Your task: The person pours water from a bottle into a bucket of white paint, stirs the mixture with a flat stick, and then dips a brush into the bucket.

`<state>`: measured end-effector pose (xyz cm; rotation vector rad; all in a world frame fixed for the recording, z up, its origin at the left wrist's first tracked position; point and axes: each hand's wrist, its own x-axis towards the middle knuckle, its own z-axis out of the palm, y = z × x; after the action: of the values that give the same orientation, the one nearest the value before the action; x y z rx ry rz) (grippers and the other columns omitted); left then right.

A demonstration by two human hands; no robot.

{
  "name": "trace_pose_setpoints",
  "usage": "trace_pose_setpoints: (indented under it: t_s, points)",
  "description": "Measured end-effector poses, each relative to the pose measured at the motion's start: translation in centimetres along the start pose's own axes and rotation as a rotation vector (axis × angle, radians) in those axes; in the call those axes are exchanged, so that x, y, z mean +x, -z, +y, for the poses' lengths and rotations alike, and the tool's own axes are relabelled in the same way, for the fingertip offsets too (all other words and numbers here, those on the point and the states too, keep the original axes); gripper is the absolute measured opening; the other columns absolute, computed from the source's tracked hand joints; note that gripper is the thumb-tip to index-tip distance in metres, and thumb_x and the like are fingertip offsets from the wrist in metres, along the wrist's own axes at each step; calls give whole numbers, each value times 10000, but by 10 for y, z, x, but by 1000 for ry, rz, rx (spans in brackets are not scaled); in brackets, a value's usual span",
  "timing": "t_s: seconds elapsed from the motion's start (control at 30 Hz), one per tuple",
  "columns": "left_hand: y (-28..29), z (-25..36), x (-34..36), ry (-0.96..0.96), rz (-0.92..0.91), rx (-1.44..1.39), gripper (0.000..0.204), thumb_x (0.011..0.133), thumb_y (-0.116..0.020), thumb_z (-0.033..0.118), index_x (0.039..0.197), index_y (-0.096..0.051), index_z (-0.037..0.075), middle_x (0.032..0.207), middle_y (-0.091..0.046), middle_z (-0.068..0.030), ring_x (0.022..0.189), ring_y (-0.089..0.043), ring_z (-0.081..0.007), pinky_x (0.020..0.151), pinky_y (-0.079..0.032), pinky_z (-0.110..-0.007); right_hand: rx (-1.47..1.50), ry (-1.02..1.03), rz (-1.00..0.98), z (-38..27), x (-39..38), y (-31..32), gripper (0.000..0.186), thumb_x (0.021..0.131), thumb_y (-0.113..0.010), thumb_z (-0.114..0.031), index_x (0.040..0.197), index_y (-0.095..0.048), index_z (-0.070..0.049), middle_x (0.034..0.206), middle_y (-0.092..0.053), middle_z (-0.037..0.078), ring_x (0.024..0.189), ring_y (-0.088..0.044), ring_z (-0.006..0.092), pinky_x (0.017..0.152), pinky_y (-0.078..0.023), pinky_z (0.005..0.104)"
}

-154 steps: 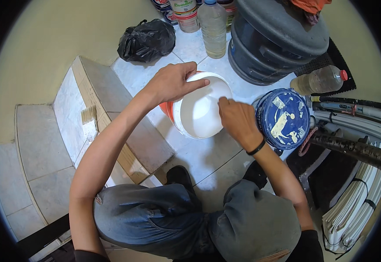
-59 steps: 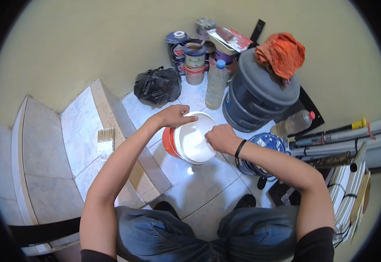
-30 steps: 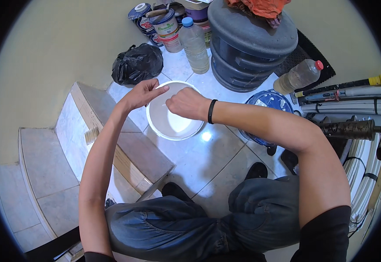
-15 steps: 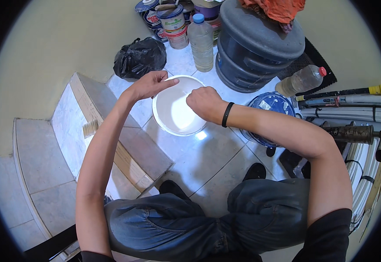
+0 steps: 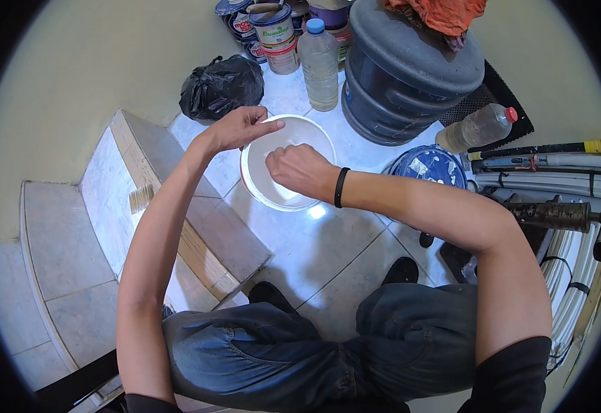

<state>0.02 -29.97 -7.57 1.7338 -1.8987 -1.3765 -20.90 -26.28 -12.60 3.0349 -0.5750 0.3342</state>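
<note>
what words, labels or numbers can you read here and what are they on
I won't copy the wording, but print shows on these:
White can: large green lettering, legible; smaller print too blurred.
Dark blue can: white and red lettering, partly hidden.
Grey pole: marking too small to read.
White bucket: no lettering visible.

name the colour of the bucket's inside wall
White: the inside wall of the bucket shows best in the head view.

A round, open bucket (image 5: 314, 138), white inside, faces mouth-up near the tiled step (image 5: 228, 230).
</note>
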Motion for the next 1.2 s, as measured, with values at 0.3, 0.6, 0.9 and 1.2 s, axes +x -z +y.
trace_pose_setpoints:
  t_s: [0.3,0.6,0.9,1.2]
  points:
    - [6,-5,-8,16,12,73,481,995,-724,457,731,-479,138,620,-440,72,552,-422,-23,464,-331,-247,121,277,-4,3,-30,1,92,804,-688,-125,763,-708,-45,833,-687,114,765,-719,268,635,-601,403]
    - [-3,4,-10,-44,2,-1,521,975,-734,494,711,-465,133,609,-444,61,547,-428,-38,464,-351,-255,48,209,18,33,-11,19,127,830,-655,-118,757,-730,-45,844,-703,146,769,-740,286,635,-597,412]
    - [-4,7,-9,-46,-18,-4,516,987,-722,488,711,-454,145,598,-450,65,528,-422,-27,450,-349,-241,145,200,-32,12,-20,12,112,826,-649,-99,758,-733,-67,778,-729,145,710,-749,298,607,-588,423]
    - [-11,15,-4,16,25,35,527,976,-717,526,717,-468,140,596,-480,48,520,-472,-49,446,-371,-252,-4,17,-142,49,-15,33,145,847,-658,-120,749,-759,-89,768,-750,139,736,-764,288,604,-588,415]
